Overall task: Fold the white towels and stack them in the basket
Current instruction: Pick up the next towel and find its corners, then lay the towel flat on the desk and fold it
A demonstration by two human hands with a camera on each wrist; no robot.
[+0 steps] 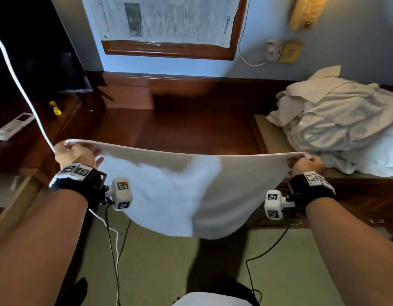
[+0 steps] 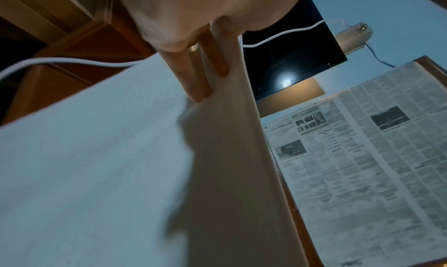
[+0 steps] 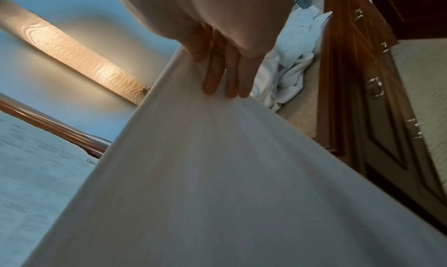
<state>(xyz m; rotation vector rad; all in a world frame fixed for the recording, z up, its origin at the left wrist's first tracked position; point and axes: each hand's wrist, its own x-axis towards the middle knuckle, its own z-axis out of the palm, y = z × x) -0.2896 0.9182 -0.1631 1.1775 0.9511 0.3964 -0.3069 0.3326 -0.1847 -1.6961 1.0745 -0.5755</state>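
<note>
A white towel (image 1: 173,191) hangs spread in the air between my two hands, sagging towards the floor in the middle. My left hand (image 1: 75,152) pinches its top left corner, with the fingers (image 2: 205,70) lying along the cloth (image 2: 96,156). At the top right corner my right hand (image 1: 308,165) grips the edge, its fingers (image 3: 225,74) curled over the towel (image 3: 217,175). A heap of crumpled white towels (image 1: 337,120) lies on a surface at the right. No basket is in view.
A dark wooden desk (image 1: 180,120) runs ahead below a framed newspaper (image 1: 164,18) on the wall. A black screen (image 1: 32,51) stands at the left, with a remote (image 1: 12,127) and a yellow object (image 1: 55,107). Cables (image 1: 116,250) trail over the green carpet.
</note>
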